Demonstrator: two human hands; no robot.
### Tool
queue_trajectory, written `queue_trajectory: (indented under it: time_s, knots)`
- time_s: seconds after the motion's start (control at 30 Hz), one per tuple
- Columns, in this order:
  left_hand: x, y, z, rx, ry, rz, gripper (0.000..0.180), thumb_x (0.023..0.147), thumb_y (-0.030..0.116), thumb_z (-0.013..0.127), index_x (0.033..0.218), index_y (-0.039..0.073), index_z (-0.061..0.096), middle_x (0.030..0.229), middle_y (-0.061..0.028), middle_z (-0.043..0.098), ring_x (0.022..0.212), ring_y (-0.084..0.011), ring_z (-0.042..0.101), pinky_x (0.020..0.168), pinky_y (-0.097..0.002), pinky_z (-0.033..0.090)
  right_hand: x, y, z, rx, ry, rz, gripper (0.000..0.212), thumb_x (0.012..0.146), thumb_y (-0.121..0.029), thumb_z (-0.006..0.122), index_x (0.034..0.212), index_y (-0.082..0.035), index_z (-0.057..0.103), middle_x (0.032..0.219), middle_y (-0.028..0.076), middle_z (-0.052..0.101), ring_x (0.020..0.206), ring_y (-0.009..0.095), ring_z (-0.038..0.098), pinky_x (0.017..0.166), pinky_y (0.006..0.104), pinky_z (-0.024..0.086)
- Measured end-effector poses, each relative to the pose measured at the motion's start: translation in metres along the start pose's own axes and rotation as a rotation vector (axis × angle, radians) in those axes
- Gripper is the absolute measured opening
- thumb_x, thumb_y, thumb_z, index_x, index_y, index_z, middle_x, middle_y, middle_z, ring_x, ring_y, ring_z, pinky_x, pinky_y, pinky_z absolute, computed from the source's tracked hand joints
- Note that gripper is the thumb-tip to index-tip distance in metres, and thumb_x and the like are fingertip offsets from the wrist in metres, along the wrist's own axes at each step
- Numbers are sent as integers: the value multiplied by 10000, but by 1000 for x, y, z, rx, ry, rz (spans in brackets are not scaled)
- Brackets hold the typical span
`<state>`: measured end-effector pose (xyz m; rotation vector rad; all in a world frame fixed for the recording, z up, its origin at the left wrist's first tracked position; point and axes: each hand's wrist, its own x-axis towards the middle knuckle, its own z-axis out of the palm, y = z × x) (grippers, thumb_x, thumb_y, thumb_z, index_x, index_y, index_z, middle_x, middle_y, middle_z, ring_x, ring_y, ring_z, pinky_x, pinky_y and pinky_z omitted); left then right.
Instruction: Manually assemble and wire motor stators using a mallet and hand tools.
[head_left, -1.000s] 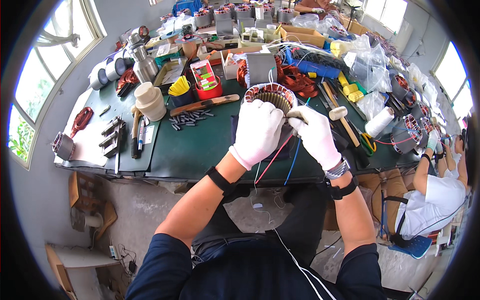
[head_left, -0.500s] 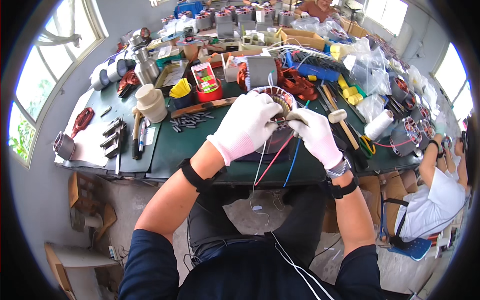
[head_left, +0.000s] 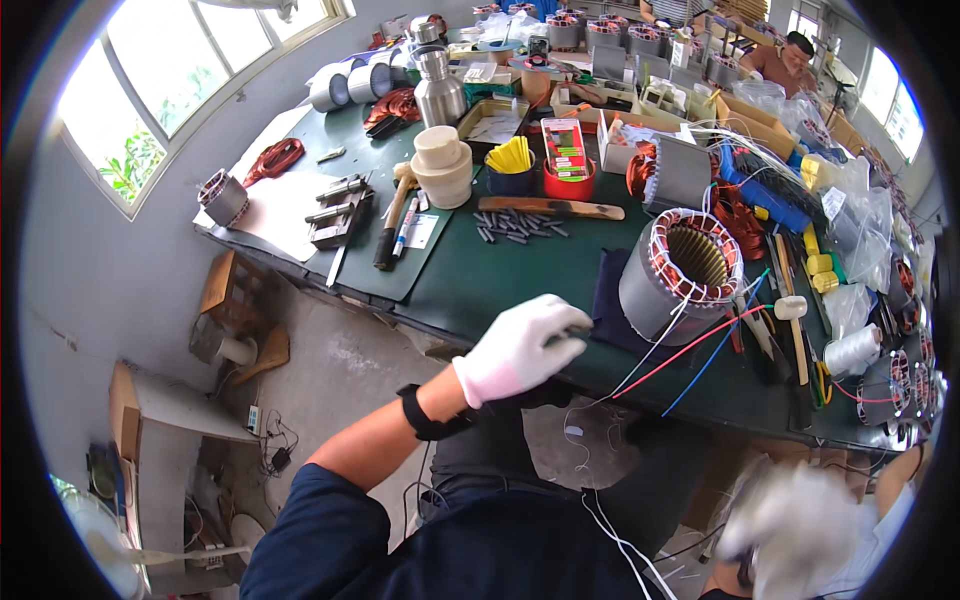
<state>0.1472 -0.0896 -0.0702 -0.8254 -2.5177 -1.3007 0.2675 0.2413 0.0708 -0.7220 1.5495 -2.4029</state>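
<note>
A grey motor stator [head_left: 655, 292] stands upright on a dark cloth [head_left: 608, 318] at the table's front. White cord laces its copper windings, and its bore shows yellowish liners. From it a red lead [head_left: 690, 345], a blue lead [head_left: 715, 352] and a white cord run over the table edge. My left hand [head_left: 522, 350], in a white glove, hovers left of the stator and apart from it. Its fingers are loosely bent, with a gap to the thumb and nothing plainly held. My right hand [head_left: 800, 530], also gloved, is at the lower right, smeared by motion; its fingers cannot be made out.
Left on the green table [head_left: 450, 290] are a hammer [head_left: 392, 215], a marker, black sleeves [head_left: 520, 224] and a wooden stick [head_left: 550, 208]. Behind stand a red cup [head_left: 570, 182] and another stator [head_left: 680, 175]. Pliers, a mallet [head_left: 790, 307] and a thread spool [head_left: 853, 352] lie right.
Both hands have left the stator: the left drew back toward me, the right swung down to the lower right. The view has turned, so the table appears shifted.
</note>
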Motion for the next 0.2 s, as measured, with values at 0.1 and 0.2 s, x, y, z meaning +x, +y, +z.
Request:
queue_trajectory:
  time_s: [0.1, 0.2]
  knots:
    - [-14, -54, -10, 100, 63, -125, 232, 882, 42, 717, 1110, 7, 710, 969, -132, 676, 830, -229, 712, 781, -336, 568, 12, -36, 67, -800, -461, -226, 273, 826, -215, 797, 999, -24, 705, 1050, 154, 794, 753, 250, 747, 572, 324, 467]
    - [-21, -79, -17, 166, 138, -193, 224, 880, 68, 713, 1099, 23, 705, 968, -155, 691, 893, -304, 713, 805, -367, 568, 6, -39, 74, -873, -414, -157, 344, 771, -194, 828, 1041, -20, 705, 1028, 158, 792, 774, 280, 754, 580, 347, 475]
